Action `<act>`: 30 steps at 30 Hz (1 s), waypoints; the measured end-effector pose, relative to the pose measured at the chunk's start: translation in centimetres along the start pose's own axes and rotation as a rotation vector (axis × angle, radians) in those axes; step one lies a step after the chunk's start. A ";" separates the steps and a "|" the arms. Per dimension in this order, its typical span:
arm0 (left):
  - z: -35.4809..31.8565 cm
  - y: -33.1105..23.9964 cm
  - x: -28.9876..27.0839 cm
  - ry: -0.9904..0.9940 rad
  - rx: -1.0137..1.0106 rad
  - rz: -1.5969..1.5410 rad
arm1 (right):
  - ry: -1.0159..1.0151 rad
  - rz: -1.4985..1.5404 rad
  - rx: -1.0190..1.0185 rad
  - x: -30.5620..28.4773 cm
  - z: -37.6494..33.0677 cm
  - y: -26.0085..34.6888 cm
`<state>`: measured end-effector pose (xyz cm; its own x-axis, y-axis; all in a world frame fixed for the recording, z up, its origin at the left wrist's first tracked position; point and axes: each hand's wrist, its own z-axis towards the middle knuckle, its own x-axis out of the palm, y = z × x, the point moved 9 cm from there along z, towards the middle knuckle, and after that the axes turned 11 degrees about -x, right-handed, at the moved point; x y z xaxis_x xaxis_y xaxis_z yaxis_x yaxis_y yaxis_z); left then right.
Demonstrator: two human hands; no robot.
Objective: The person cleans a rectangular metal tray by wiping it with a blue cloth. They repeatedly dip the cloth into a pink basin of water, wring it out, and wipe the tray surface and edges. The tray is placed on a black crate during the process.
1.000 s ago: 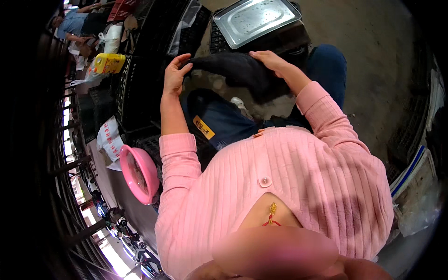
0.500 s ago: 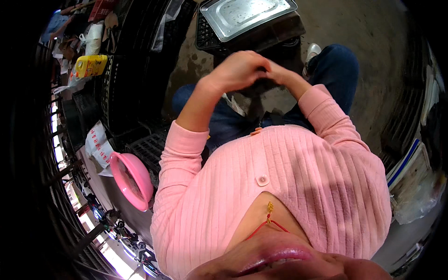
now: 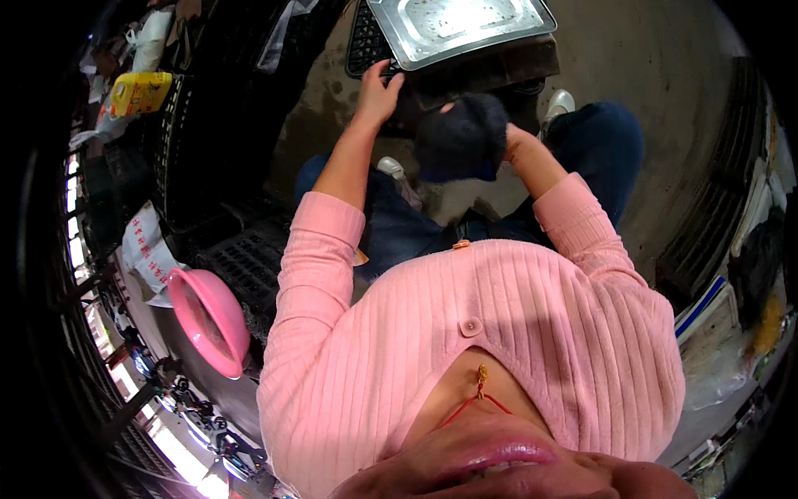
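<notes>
My left hand [image 3: 380, 96] is raised beside the near-left corner of the metal tray [image 3: 449, 33]. Its fingers are apart, with nothing seen between them. From the right, my right hand [image 3: 513, 143] grips a dark piece of fabric [image 3: 462, 140], blurred and bunched; whether it is a cap or a cloth I cannot tell. The fabric hides most of that hand, though a fingertip shows at its upper edge. It hangs above the gap between my knees, apart from the tray.
The tray lies on a dark box [image 3: 499, 60] beside a black plastic crate [image 3: 366, 41]. Stacked black crates [image 3: 208, 133] stand to my left, with a yellow jug [image 3: 141, 93] and a pink basin [image 3: 212, 324]. A clear plastic bag [image 3: 706, 358] lies to the right.
My hands, together half a second ago, have come apart. The left has moved up and left, its fingers spreading; the right now shows the dark fabric in its grip.
</notes>
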<state>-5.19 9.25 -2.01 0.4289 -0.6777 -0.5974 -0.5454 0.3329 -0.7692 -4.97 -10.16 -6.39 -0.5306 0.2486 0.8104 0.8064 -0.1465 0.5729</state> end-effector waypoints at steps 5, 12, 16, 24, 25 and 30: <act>3.8 3.0 1.9 0.056 -0.408 -0.300 | -0.127 -0.442 -0.416 1.5 -0.8 13.5; 6.3 3.5 5.3 0.035 -0.623 -0.681 | -0.020 -1.933 -1.114 4.3 -0.4 29.8; 6.3 2.2 3.9 -0.164 -0.569 -0.670 | 0.067 -1.489 -0.823 2.4 4.8 29.7; 3.0 -5.4 3.7 0.145 0.125 0.919 | -0.666 -2.296 -0.256 -12.0 11.8 20.5; 2.7 -4.9 4.4 0.140 0.148 1.024 | -0.697 -2.360 -0.305 -11.2 12.5 20.1; 1.6 -5.5 4.8 0.180 0.203 1.105 | -0.541 -2.335 -0.449 -9.1 16.7 19.1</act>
<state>1.01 5.27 -1.04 -0.3329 -0.0260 -0.9426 -0.4268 0.8955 0.1261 19.60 0.75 -4.85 0.0507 0.3402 -0.9390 -0.8450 0.5157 0.1412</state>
